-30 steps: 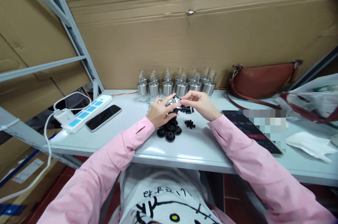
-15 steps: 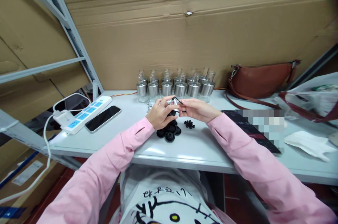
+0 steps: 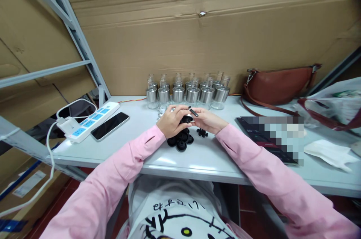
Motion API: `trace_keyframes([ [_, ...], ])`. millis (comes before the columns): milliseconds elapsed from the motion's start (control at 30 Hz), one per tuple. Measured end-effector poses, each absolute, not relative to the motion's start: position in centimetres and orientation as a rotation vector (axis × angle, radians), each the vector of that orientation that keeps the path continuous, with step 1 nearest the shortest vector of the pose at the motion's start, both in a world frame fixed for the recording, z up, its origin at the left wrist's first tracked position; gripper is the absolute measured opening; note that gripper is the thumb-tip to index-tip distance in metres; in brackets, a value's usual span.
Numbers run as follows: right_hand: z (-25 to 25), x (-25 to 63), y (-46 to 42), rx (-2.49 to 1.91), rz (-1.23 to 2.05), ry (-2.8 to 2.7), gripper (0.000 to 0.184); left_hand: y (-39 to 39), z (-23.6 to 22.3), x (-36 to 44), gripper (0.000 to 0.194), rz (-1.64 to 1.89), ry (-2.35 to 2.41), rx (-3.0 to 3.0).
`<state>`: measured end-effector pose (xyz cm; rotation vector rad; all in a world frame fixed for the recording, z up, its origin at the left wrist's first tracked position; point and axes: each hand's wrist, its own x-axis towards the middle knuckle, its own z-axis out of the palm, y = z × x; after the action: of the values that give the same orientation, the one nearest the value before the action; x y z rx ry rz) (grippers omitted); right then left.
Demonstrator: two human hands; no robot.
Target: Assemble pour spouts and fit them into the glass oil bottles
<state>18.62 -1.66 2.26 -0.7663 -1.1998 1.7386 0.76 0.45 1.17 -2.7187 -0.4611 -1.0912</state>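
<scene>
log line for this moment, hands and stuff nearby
left hand: holding black-and-silver part | right hand: at same part, grip unclear | near: black caps, black knobs | behind: bottles

Bright, even light — white glare streaks the tabletop [image 3: 166,161].

Single head-worn view, near, looking forward and down over hands [image 3: 172,121] and table [image 3: 220,160] toward cardboard [image 3: 169,43].

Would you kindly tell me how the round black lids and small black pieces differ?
Each round black lid is larger than any of the small black pieces. The lids are ringed discs; the pieces look knobby. The lids lie left of the pieces. Both are black and clustered on the table.
</scene>
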Motion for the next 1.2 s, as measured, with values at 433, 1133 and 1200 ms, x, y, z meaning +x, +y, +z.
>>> trace_keyframes([
  [433,3.5,19.5,-1.5,-0.873,1.692,-1.144,0.016,0.7,1.0,0.7,0.038,-0.98,-0.59,-2.627],
  [1133,3.6,19.8,-1.3,-0.898,1.272,-1.167,0.03,1.0,1.1,0.7,0.029,-0.959,-0.563,-2.609],
  [1200,3.5,19.8,-1.3,-0.904,1.239,-1.21,0.03,1.0,1.1,0.7,0.029,-0.954,-0.567,-2.606],
])
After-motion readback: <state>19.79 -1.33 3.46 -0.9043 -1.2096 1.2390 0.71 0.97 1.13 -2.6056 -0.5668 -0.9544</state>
